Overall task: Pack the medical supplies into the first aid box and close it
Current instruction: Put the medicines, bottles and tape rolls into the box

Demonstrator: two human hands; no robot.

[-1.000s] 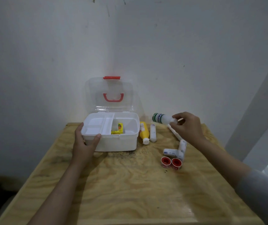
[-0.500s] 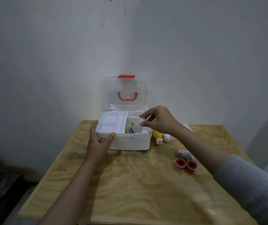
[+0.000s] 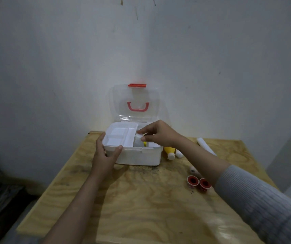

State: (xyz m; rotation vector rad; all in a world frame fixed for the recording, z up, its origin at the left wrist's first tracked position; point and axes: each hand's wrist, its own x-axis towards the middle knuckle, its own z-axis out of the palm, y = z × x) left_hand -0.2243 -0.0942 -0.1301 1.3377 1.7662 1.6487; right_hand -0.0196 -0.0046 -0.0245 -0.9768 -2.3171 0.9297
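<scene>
Here, head view only. The left hand (image 3: 104,155) braces the near left corner of the first aid box (image 3: 141,156), thumb over the rim, fingers wrapped on the side wall. The right hand (image 3: 156,133) reaches over the right compartment, fingertips pinching a small white bottle (image 3: 138,140), lowered partly inside beside something yellow. Lid (image 3: 136,103) stands open against the wall.

The bottle is likely light, rigid, smooth plastic, so grip near its top. On the table (image 3: 141,199): a yellow bottle (image 3: 169,151) just beside the box, white rolls (image 3: 205,147), and two red tape rolls (image 3: 198,183) nearer. Rolls look soft; take mid-length.
</scene>
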